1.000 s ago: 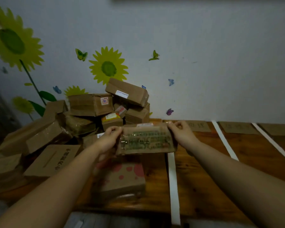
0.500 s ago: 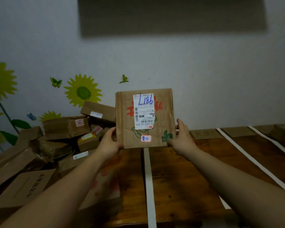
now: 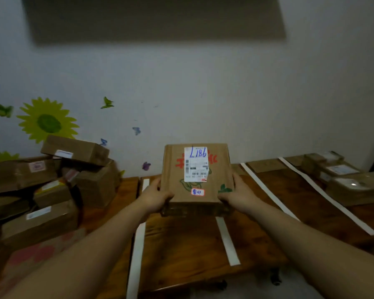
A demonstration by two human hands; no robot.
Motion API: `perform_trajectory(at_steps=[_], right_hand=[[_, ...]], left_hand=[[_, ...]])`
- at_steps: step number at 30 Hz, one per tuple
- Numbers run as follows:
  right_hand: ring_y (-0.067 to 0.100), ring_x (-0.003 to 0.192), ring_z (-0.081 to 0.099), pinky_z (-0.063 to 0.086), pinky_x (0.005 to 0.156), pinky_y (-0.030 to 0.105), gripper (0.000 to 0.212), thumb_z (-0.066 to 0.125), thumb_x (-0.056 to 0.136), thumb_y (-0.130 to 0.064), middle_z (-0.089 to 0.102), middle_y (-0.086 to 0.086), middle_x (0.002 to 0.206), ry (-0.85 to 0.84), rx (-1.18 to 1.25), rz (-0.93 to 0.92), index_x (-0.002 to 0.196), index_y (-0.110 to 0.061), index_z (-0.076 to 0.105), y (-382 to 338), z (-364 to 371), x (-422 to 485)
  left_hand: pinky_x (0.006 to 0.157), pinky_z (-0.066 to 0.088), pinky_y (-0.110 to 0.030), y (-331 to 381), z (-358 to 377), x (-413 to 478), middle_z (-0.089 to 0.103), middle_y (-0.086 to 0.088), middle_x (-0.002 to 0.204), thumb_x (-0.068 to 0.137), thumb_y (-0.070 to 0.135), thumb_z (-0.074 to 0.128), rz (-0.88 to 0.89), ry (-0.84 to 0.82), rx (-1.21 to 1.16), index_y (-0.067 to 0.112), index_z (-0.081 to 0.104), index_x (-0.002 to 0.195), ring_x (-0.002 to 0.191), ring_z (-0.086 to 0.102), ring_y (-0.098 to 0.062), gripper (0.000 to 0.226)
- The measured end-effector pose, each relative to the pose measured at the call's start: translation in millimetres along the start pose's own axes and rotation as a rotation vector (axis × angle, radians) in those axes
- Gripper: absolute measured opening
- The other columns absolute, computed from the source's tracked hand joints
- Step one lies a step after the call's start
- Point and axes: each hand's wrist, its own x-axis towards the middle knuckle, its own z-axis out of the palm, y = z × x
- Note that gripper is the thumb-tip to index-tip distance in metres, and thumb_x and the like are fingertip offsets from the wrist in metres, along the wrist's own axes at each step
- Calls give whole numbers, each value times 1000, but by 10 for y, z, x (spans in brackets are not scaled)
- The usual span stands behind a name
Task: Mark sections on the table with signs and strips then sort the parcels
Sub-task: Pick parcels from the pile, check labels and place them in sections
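**Open lanes mid-table, boxes banked at both ends**

The table [image 3: 181, 244] shows bare wood in the lanes between the white strips [image 3: 227, 240], and a hand can pass there from the near edge toward the wall [image 3: 225, 104]. The held parcel [image 3: 197, 175], gripped at its sides by the left hand [image 3: 154, 196] and right hand [image 3: 239, 195], blocks the back of the middle lanes. At the left end a pile of boxes [image 3: 52, 186] rises high against the wall and leaves only a narrow band of wood beside the nearest strip. Past the rightmost strip, a lower stack of parcels [image 3: 350, 180] fills the far corner. Cardboard signs [image 3: 265, 166] lie flat along the back edge.
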Motion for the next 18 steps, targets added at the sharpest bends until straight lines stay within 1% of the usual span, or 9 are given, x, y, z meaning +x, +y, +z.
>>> perform_trajectory(at_steps=[2, 3, 7, 9, 11, 13, 15, 16, 18], right_hand=[[18, 116, 56, 51, 94, 40, 67, 72, 80, -9, 57, -2, 125, 5, -2, 96, 136, -26, 40, 274, -224, -25], [18, 117, 55, 49, 95, 40, 67, 72, 79, -9, 56, -2, 126, 17, -8, 132, 136, -26, 40, 387, -334, -32], [17, 117, 54, 47, 81, 28, 70, 73, 79, -10, 56, -2, 128, 51, -24, 194, 137, -27, 38, 760, -665, 35], [16, 117, 54, 48, 84, 30, 66, 74, 79, -12, 56, -4, 128, 53, -42, 222, 135, -28, 41, 900, -776, 119], [12, 113, 52, 46, 93, 34, 54, 72, 81, -14, 56, -9, 118, 48, -55, 259, 124, -30, 45, 1036, -860, 230], [11, 109, 49, 43, 96, 34, 47, 70, 84, -13, 50, -12, 105, 42, -62, 298, 114, -33, 39, 1157, -924, 355], [14, 109, 52, 45, 96, 36, 49, 68, 84, -10, 52, -9, 110, 52, -65, 355, 118, -30, 40, 1279, -979, 512], [13, 105, 54, 50, 92, 36, 51, 68, 83, -9, 55, -6, 116, 63, -65, 382, 123, -28, 42, 1338, -1007, 595], [8, 91, 56, 55, 75, 30, 63, 66, 83, -6, 56, -2, 119, 69, -74, 417, 137, -23, 37, 1418, -1052, 754]], left_hand=[[53, 46, -21, -8, 349, 64, 54, 3, 101, 92, 16, 57, -55, -67, 23, 23, 33, 142, 77, 57, -10, 56], [54, 46, -22, -12, 514, 103, 54, 4, 100, 92, 17, 57, -72, -96, 34, 24, 33, 143, 78, 57, -9, 56], [57, 47, -22, -31, 1028, 282, 55, 6, 98, 92, 15, 58, -109, -184, 55, 23, 32, 143, 81, 58, -9, 58], [58, 47, -22, -41, 1207, 424, 54, 6, 100, 92, 17, 58, -119, -222, 67, 22, 31, 144, 82, 58, -8, 59], [60, 46, -22, -67, 1356, 594, 54, 3, 104, 92, 19, 57, -125, -262, 100, 21, 31, 144, 81, 56, -7, 58], [61, 45, -21, -100, 1486, 785, 56, -1, 117, 94, 21, 56, -124, -300, 135, 20, 31, 144, 80, 53, -5, 56], [65, 45, -21, -136, 1597, 991, 55, -3, 127, 94, 22, 55, -132, -330, 149, 20, 32, 144, 86, 54, -8, 55], [67, 45, -21, -161, 1650, 1096, 55, -3, 127, 94, 22, 56, -137, -346, 152, 20, 32, 144, 89, 53, -9, 56], [66, 43, -20, -202, 1751, 1283, 55, -4, 123, 93, 23, 56, -147, -377, 173, 19, 31, 144, 88, 54, -9, 57]])
